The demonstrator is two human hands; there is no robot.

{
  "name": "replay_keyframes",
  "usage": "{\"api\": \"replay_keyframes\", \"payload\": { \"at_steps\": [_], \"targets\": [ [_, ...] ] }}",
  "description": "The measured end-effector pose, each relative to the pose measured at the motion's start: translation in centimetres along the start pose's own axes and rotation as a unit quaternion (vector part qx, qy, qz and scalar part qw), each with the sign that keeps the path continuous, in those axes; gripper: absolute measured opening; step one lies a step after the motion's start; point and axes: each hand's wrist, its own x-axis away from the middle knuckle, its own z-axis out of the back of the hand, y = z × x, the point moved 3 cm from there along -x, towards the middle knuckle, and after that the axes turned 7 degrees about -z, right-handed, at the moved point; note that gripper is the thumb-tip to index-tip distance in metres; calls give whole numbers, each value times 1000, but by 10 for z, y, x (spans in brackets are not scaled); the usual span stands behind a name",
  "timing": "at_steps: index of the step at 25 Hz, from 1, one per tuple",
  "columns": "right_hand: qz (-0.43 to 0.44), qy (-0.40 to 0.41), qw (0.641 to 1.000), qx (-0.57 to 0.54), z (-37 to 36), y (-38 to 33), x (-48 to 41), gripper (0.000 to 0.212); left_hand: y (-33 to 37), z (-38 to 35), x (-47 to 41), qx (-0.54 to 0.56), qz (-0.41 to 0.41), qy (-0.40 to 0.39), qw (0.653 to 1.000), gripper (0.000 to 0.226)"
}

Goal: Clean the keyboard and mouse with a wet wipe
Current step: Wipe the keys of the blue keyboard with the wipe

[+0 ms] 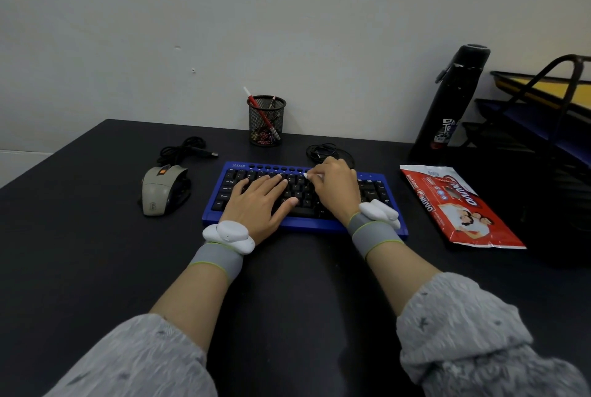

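Wiping is under way on the small blue-framed keyboard with black keys, which lies flat near the middle of the dark counter. The right hand is curled over the upper rows, its grip pinched closed on a small white wet wipe — only a sliver of the wipe shows past the fingers. The left hand lies flat and open on the left half of the keys, holding nothing, and seems to be steadying the board.

To do this step well, I would judge that the left palm should press firmly enough that the light keyboard cannot slide, while the right hand draws the wipe along each row in turn, then dips into the gaps between keys with a folded edge. A bunched wipe covers little, so spreading it flatter under the fingertips would help. The left hand will need to shift aside for the keys it covers.

The grey and black corded mouse sits untouched just left of the keyboard, apart from it, its turn likely next. The red and white wet-wipe packet lies to the right — within reach if a fresh sheet is wanted.
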Motion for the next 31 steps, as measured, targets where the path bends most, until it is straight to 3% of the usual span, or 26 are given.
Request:
{"api": "replay_keyframes", "payload": {
  "at_steps": [6,17,24,31],
  "targets": [
    [-44,60,986,-146,17,10,-5,22,-1,1,0,13,5,8,1000,55],
    [-114,58,988,84,15,29,-9,29,-5,-1,0,33,52,19,998,56],
    [-126,43,989,71,11,26,-20,27,-5,0,0,32,51,19,998,56],
    [-95,9,995,-26,5,23,-25,23,-5,-2,0,33,48,27,998,56]
  ]
}}
